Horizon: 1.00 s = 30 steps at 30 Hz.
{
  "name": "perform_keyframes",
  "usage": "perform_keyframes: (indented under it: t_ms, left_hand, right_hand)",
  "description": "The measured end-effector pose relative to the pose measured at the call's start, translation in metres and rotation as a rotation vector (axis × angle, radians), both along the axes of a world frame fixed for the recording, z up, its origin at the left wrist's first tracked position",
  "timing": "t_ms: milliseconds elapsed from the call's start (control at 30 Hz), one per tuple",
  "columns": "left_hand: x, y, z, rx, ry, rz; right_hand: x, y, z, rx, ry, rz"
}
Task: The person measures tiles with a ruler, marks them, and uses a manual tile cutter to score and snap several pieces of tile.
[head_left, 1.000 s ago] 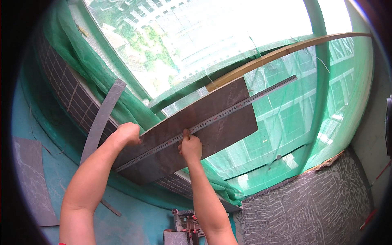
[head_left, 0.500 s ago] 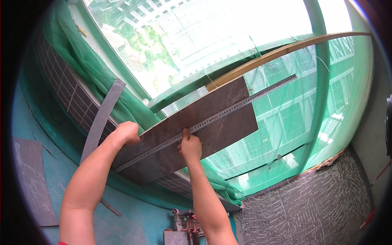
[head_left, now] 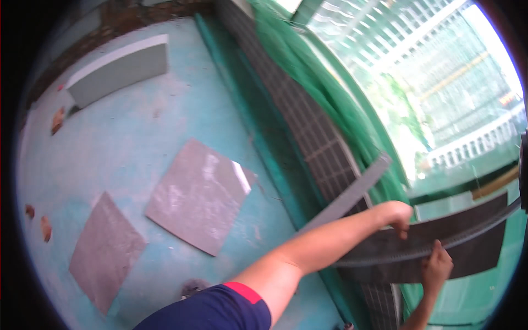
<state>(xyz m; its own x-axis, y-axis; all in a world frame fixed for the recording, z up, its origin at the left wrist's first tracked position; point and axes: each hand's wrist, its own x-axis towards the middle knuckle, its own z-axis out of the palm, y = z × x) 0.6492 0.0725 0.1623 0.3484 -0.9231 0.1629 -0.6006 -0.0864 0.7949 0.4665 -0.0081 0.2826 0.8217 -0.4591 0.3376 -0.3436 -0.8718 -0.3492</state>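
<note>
measuring or lining up, by the look of it
the right hand [head_left: 438,267] has its thumb at the ruler [head_left: 466,235], fingers curled; blur hides whether they pinch it. the left hand [head_left: 397,213] bends down by the slab [head_left: 476,256] near its upper edge; whether its fingers are clamped on anything, i cannot tell. the ruler runs lengthwise along the dark slab, which is by the gridded wall [head_left: 324,157] and in front of the green net [head_left: 308,82]; a grey strip [head_left: 352,190] slants beside it. the next move likely calls for keeping ruler and slab from slipping against each other.
</note>
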Motion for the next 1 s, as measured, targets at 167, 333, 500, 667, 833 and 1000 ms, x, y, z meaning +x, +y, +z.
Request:
perform_keyframes:
  t_ms: [167, 333, 500, 667, 833, 1000]
  left_hand:
    - [-0.024, 0.084, 0.094, -0.669, 0.651, -0.626]
    - [-0.023, 0.154, 0.132, -0.731, 0.769, 0.056]
    - [0.071, 0.268, 0.073, -0.443, 0.347, 0.677]
    - [0.100, 0.378, 0.029, -0.169, 0.256, 0.900]
    - [0.086, 0.457, -0.139, 0.002, 0.477, 1.079]
    - [0.052, 0.575, -0.237, 0.174, 0.610, 1.310]
  right_hand:
    - [-0.019, 0.089, 0.061, 0.146, 0.232, 0.208]
    - [0.009, 0.130, 0.025, 0.319, 0.308, 0.486]
    - [-0.019, 0.115, -0.024, 0.299, 0.542, 0.382]
    - [-0.083, 0.068, -0.062, 0.356, 0.858, 0.260]
    - [-0.212, -0.008, -0.106, 0.497, 1.013, 0.102]
    - [-0.297, -0.025, -0.053, 1.201, 0.559, -0.562]
